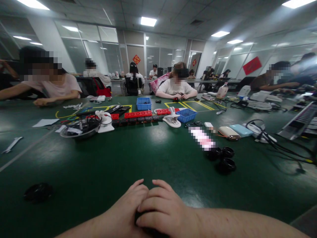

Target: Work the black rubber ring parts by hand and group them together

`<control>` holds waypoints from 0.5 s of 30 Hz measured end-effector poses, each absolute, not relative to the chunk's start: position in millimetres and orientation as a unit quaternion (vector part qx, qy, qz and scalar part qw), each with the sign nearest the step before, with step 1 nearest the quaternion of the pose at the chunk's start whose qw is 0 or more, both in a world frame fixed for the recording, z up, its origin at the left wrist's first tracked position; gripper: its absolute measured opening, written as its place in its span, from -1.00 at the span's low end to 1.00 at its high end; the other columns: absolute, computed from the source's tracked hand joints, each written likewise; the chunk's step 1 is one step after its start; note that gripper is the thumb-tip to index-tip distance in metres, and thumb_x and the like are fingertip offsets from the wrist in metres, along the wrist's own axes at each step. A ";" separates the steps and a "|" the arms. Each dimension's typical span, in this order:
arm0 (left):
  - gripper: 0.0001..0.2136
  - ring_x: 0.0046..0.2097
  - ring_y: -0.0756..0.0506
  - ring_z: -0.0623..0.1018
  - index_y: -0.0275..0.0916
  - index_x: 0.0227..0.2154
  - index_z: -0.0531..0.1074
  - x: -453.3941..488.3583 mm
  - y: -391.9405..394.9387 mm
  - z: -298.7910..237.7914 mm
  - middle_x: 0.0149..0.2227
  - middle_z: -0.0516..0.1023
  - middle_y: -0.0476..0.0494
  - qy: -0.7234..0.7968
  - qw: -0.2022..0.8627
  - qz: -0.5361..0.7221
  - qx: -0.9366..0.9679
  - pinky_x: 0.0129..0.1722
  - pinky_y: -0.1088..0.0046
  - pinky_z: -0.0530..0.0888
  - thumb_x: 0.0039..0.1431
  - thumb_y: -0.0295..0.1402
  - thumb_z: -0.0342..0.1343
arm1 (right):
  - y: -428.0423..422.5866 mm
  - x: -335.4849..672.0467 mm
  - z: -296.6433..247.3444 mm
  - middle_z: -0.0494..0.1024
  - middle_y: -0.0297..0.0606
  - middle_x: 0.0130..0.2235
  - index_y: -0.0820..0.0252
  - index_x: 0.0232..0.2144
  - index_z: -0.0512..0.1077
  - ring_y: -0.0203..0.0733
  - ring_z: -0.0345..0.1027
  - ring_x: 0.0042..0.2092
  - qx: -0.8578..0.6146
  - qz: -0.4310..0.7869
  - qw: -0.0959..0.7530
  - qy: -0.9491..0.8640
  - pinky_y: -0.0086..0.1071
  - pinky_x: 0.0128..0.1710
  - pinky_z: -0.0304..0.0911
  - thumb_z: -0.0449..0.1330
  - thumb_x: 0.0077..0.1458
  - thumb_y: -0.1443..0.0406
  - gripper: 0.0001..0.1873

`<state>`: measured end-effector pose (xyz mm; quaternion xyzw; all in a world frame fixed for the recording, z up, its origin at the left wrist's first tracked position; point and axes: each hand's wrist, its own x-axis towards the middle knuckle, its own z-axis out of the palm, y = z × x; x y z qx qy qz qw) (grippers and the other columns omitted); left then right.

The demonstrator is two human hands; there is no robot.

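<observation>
Head view: the right hand (165, 205) curls over a black thing (152, 232) tucked between both hands, by the green table (148, 160). The left hand (127, 205) is close in, but I cannot tell its grip. If fingers slip, the thing could drop and roll.

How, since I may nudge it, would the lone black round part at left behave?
The black round part sits low, so it would probably slide rather than tip. Its round outline suggests it could roll if stood on edge. Its faint sheen hints at slickness.
</observation>
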<state>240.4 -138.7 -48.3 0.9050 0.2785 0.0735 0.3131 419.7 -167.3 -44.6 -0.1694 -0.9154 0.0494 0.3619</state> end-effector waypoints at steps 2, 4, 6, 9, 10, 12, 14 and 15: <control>-0.47 -0.10 -0.23 0.43 -0.13 -0.14 0.37 242.2 -139.9 -51.7 -0.20 0.47 -0.07 0.283 0.296 0.086 0.908 0.16 -0.08 -0.03 -0.24 -0.14 0.32 | -169.3 419.0 -42.4 0.46 -0.22 -0.19 0.23 -0.15 0.28 -0.20 0.27 -0.14 -0.228 0.064 0.358 -0.903 -0.23 -0.04 0.08 0.00 0.14 0.04 -0.60; -0.53 -0.17 -0.22 0.44 -0.16 -0.19 0.39 244.0 -142.2 -56.0 -0.25 0.48 -0.09 0.306 0.269 0.111 0.906 0.13 -0.09 0.03 -0.23 -0.17 0.30 | -169.1 416.3 -47.4 0.44 -0.22 -0.25 0.22 -0.20 0.29 -0.19 0.27 -0.24 -0.277 0.067 0.341 -0.896 -0.26 -0.20 0.13 0.06 0.03 -0.06 -0.50; -0.64 -0.23 -0.22 0.45 -0.21 -0.30 0.40 245.3 -144.6 -58.8 -0.32 0.48 -0.12 0.323 0.252 0.130 0.903 0.05 -0.06 0.16 -0.21 -0.21 0.26 | -167.9 413.3 -54.5 0.43 -0.26 -0.31 0.20 -0.25 0.31 -0.21 0.26 -0.29 -0.301 0.060 0.318 -0.897 -0.27 -0.25 0.12 0.11 -0.03 -0.07 -0.51; -0.75 -0.29 -0.19 0.46 -0.24 -0.39 0.40 246.5 -146.7 -56.1 -0.38 0.46 -0.11 0.313 0.267 0.132 0.902 -0.13 0.11 0.33 -0.17 -0.26 0.22 | -166.5 411.5 -59.2 0.44 -0.28 -0.33 0.21 -0.30 0.31 -0.24 0.26 -0.31 -0.281 0.053 0.317 -0.904 -0.32 -0.27 0.13 0.13 0.00 0.03 -0.63; -0.76 -0.29 -0.18 0.45 -0.23 -0.39 0.40 246.9 -146.9 -53.5 -0.38 0.46 -0.10 0.306 0.277 0.130 0.902 -0.17 0.17 0.35 -0.15 -0.25 0.21 | -166.3 411.8 -58.6 0.45 -0.28 -0.32 0.22 -0.30 0.32 -0.25 0.26 -0.30 -0.265 0.054 0.331 -0.904 -0.33 -0.28 0.13 0.10 0.04 0.06 -0.67; -0.74 -0.30 -0.16 0.45 -0.22 -0.38 0.40 247.8 -146.8 -47.5 -0.37 0.47 -0.07 0.294 0.294 0.123 0.901 -0.21 0.25 0.34 -0.14 -0.22 0.23 | -165.8 413.0 -55.7 0.46 -0.27 -0.30 0.22 -0.29 0.32 -0.26 0.27 -0.27 -0.225 0.063 0.354 -0.906 -0.35 -0.26 0.14 0.03 0.12 0.11 -0.71; -0.75 -0.28 -0.15 0.46 -0.19 -0.37 0.41 249.0 -146.2 -43.3 -0.36 0.48 -0.03 0.277 0.301 0.105 0.907 -0.20 0.28 0.32 -0.15 -0.24 0.24 | -164.7 414.1 -52.8 0.47 -0.28 -0.27 0.22 -0.22 0.30 -0.29 0.29 -0.22 -0.182 0.074 0.360 -0.912 -0.37 -0.21 0.14 -0.06 0.20 0.17 -0.74; -0.76 -0.27 -0.15 0.46 -0.18 -0.37 0.41 249.5 -145.8 -42.3 -0.35 0.49 -0.01 0.269 0.300 0.093 0.910 -0.19 0.28 0.31 -0.16 -0.27 0.25 | -164.1 414.5 -51.9 0.48 -0.29 -0.25 0.22 -0.19 0.29 -0.30 0.29 -0.19 -0.161 0.077 0.356 -0.917 -0.38 -0.18 0.14 -0.10 0.23 0.20 -0.74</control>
